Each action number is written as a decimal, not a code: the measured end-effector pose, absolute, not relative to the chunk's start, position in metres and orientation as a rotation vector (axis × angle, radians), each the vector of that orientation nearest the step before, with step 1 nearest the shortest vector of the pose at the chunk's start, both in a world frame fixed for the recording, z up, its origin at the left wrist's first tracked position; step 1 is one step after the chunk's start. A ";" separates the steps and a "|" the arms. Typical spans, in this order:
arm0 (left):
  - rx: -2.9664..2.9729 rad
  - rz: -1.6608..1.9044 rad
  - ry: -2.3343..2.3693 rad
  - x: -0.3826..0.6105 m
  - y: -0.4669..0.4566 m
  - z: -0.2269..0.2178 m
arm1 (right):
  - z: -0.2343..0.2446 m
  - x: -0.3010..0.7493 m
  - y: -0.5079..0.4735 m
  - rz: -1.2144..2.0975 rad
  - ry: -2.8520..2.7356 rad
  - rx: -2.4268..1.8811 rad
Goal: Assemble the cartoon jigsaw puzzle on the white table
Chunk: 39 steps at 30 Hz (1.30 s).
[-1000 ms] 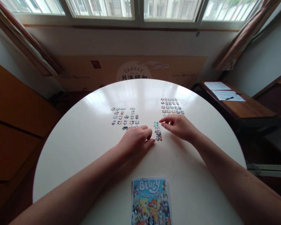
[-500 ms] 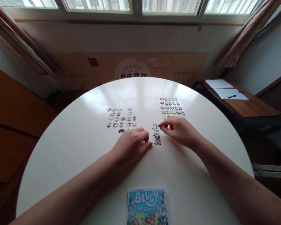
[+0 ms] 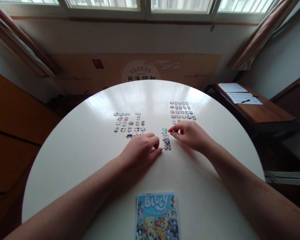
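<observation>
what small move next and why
Perhaps press the light-blue section with the right hand to check its fit: the fingertips are beside it, at the far end of the puzzle strip, and the join is too small to judge.

Ahead of me, windows between a left curtain and right curtain, tan ZANKEE panel below, orange-brown cabinet to my left, wooden side bench right, with paper sheets and dark pen.
</observation>
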State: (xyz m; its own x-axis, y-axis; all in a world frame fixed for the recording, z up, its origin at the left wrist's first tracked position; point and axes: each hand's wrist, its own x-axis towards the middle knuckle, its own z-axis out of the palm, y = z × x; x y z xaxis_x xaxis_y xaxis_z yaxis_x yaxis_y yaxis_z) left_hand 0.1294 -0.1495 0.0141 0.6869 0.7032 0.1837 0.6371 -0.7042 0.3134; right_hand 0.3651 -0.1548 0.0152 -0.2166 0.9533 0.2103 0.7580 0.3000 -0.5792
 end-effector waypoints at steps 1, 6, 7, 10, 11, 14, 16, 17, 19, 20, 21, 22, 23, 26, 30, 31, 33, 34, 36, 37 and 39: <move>2.680 0.441 1.067 0.130 -0.149 0.014 | 0.014 0.365 -0.154 0.488 -2.041 -1.514; 2.703 0.524 1.027 0.131 -0.150 0.012 | 0.012 0.368 -0.152 0.513 -2.035 -1.507; 2.708 0.537 1.017 0.131 -0.150 0.012 | 0.012 0.369 -0.152 0.521 -2.031 -1.503; 2.726 0.561 0.975 0.133 -0.150 0.011 | 0.013 0.371 -0.152 0.542 -2.017 -1.491; 2.733 0.569 0.955 0.134 -0.149 0.011 | 0.013 0.371 -0.152 0.542 -2.011 -1.492; 2.752 0.605 0.912 0.136 -0.148 0.010 | 0.012 0.372 -0.152 0.547 -1.999 -1.491; 2.753 0.619 0.902 0.137 -0.147 0.010 | 0.011 0.371 -0.152 0.563 -1.998 -1.479; 2.752 0.616 0.902 0.137 -0.148 0.011 | 0.011 0.371 -0.152 0.572 -1.998 -1.475; 2.752 0.589 0.905 0.138 -0.148 0.013 | 0.010 0.370 -0.153 0.583 -1.993 -1.478; 2.753 0.574 0.907 0.138 -0.149 0.014 | 0.010 0.370 -0.153 0.585 -1.991 -1.481; 2.754 0.564 0.908 0.138 -0.149 0.014 | 0.010 0.369 -0.154 0.587 -1.988 -1.485; 2.754 0.558 0.906 0.138 -0.149 0.015 | 0.009 0.369 -0.154 0.588 -1.986 -1.488; 2.753 0.557 0.905 0.137 -0.149 0.015 | 0.009 0.369 -0.154 0.590 -1.984 -1.490; 2.749 0.542 0.891 0.136 -0.147 0.014 | 0.009 0.368 -0.155 0.597 -1.984 -1.495; 2.759 0.473 0.861 0.135 -0.146 0.014 | 0.009 0.367 -0.154 0.600 -1.979 -1.501; 2.760 0.463 0.861 0.135 -0.146 0.014 | 0.008 0.367 -0.154 0.604 -1.981 -1.500; 2.764 0.448 0.867 0.135 -0.146 0.015 | 0.008 0.367 -0.154 0.615 -1.989 -1.487; 2.770 0.440 0.868 0.135 -0.146 0.015 | 0.008 0.367 -0.154 0.616 -1.990 -1.480; 2.785 0.425 0.865 0.135 -0.145 0.015 | 0.008 0.366 -0.154 0.614 -1.983 -1.477; 2.793 0.419 0.861 0.135 -0.145 0.015 | 0.009 0.365 -0.154 0.611 -1.975 -1.481; 2.808 0.403 0.855 0.134 -0.146 0.016 | 0.009 0.364 -0.154 0.606 -1.952 -1.482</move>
State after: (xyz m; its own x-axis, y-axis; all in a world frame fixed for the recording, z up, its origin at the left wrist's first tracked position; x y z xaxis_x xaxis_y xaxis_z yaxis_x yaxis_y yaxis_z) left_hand 0.1345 -0.1459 0.0160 0.7981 0.5667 0.2047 0.5182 -0.8189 0.2467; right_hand 0.3638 -0.1541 0.0093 -0.1895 0.9630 0.1915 0.6853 0.2694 -0.6766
